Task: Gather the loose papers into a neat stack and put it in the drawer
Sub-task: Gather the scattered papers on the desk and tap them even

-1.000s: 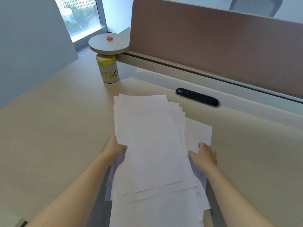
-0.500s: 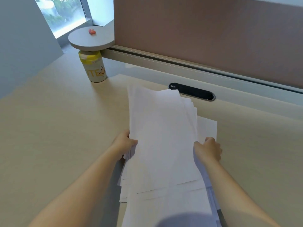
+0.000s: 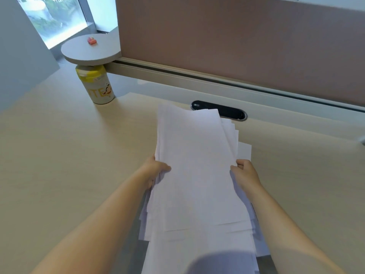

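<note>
A loose, uneven pile of white papers (image 3: 197, 165) is held over the beige desk (image 3: 69, 155), its far end tilted up. Sheet edges fan out on the right side and at the near end. My left hand (image 3: 156, 169) grips the pile's left edge, thumb on top. My right hand (image 3: 245, 173) grips the right edge with curled fingers. No drawer shows in this view.
A yellow-and-white can (image 3: 97, 87) stands at the back left under a round grey shelf (image 3: 90, 50) carrying a small red object (image 3: 91, 40). A black cable slot (image 3: 219, 111) lies just beyond the papers. A brown partition (image 3: 237, 42) closes the desk's far side.
Both hands have pressed the pile's sides inward and lifted its far end, so the sheets look narrower and more tilted. The camera has moved closer and to the left.
</note>
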